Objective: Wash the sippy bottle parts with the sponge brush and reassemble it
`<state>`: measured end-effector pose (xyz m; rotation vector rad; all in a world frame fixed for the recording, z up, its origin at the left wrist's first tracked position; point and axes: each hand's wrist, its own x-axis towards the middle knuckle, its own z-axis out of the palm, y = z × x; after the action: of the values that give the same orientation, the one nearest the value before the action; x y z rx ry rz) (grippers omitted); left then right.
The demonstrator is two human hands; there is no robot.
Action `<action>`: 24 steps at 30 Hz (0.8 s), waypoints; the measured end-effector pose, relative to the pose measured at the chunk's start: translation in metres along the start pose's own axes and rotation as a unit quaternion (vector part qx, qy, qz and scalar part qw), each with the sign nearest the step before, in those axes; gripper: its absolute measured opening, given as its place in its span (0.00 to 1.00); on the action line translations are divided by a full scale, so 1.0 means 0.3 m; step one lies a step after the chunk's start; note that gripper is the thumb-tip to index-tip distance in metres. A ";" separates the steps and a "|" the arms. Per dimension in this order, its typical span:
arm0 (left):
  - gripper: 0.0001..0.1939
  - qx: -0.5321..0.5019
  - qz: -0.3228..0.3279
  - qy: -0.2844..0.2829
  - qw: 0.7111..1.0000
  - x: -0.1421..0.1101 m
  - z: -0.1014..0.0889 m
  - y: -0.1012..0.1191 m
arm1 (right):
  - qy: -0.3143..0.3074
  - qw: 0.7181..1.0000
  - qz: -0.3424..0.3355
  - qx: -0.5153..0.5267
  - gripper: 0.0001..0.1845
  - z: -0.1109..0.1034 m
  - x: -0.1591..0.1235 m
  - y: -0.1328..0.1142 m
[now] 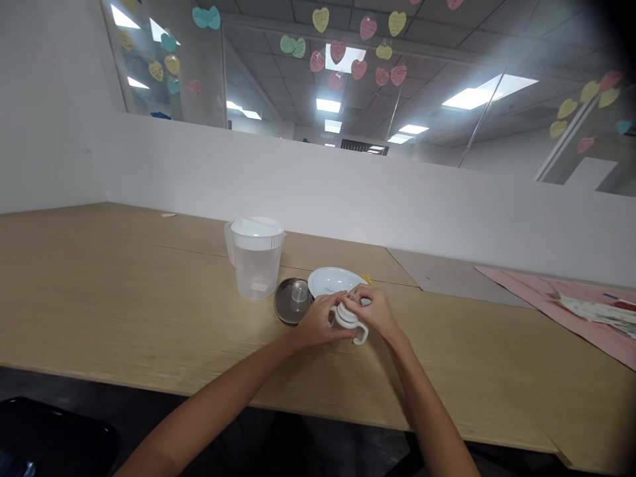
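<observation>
Both of my hands meet over a small white handled cup part (350, 320) on the wooden table (124, 311). My left hand (318, 319) curls around its left side. My right hand (376, 307) pinches its top from the right. Its looped white handle (361, 334) sticks out below my fingers. Right behind my hands lies a white plate (332, 279). A dark round lid (288, 303) with a small clear cup (299, 292) on it sits just left of my left hand.
A clear plastic pitcher (255, 257) with a white lid stands behind the dark lid. A pink sheet (561, 301) with papers lies at the far right. A white partition wall (348, 192) runs behind the table.
</observation>
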<state>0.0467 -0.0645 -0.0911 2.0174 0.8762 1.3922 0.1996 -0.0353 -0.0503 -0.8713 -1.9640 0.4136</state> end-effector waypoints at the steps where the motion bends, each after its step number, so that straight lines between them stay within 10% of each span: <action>1: 0.37 0.002 -0.001 0.000 1.000 0.000 0.001 -0.004 | 0.001 0.999 0.016 0.034 0.18 0.004 -0.003 0.009; 10: 0.44 0.037 -0.001 0.006 0.999 -0.002 0.007 -0.027 | -0.084 0.943 0.138 0.290 0.18 0.022 -0.024 0.023; 24: 0.43 0.132 0.034 -0.001 0.991 0.003 0.008 -0.043 | -0.040 0.975 0.066 0.208 0.18 0.045 -0.039 0.006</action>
<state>0.0465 -0.0556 -0.1010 2.2635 1.0475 1.3702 0.1927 -0.0418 -0.0655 -0.7208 -1.8013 0.9122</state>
